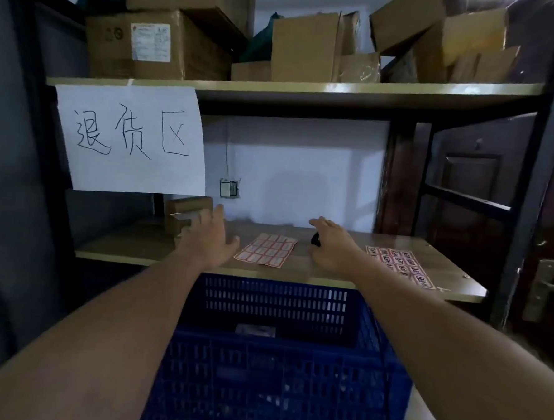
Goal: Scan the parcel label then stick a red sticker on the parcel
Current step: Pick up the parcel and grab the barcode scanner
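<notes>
Head view, left to right. Your left hand [209, 238] has its grip spread, empty, just short of the small cardboard parcel [188, 213] on the shelf [144, 244]: likely light and stiff, so take it across opposite sides. Between your hands lies the red sticker sheet [265, 249], thin and floppy. Your right hand [332, 245] curls over a black scanner [315, 238]; closure unclear.

white paper sign [131, 137] reads "退货区"
</notes>
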The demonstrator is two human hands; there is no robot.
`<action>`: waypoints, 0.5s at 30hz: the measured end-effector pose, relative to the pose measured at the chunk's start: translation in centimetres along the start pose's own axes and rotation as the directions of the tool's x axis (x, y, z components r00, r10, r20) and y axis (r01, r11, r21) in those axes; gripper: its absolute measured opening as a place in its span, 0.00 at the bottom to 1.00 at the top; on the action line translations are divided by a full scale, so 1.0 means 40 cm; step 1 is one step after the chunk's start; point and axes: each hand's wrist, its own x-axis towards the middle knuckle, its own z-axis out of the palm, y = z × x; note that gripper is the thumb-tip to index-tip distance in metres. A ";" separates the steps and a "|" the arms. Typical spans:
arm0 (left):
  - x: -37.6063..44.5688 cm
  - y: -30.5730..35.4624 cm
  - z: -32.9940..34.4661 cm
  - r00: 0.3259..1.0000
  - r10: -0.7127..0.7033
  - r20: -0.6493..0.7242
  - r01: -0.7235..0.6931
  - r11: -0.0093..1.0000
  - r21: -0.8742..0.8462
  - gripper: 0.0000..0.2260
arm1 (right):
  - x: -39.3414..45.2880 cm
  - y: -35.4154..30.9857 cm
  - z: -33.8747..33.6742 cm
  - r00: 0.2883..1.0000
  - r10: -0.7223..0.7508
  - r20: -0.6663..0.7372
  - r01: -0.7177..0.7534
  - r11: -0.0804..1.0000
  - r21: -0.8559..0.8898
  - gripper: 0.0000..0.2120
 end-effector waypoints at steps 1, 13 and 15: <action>0.017 -0.019 0.000 0.999 -0.043 -0.015 0.043 0.999 -0.002 0.34 | 0.016 -0.003 0.005 1.000 0.002 -0.015 -0.002 0.999 0.049 0.31; 0.166 -0.188 0.140 0.982 -0.102 0.157 0.111 0.993 -0.051 0.43 | 0.153 0.030 0.100 0.965 0.226 -0.135 -0.210 0.970 0.124 0.22; 0.192 -0.209 0.144 0.982 -0.047 0.180 0.054 0.998 -0.039 0.41 | 0.169 0.057 0.101 0.940 0.293 -0.172 -0.271 0.952 0.143 0.22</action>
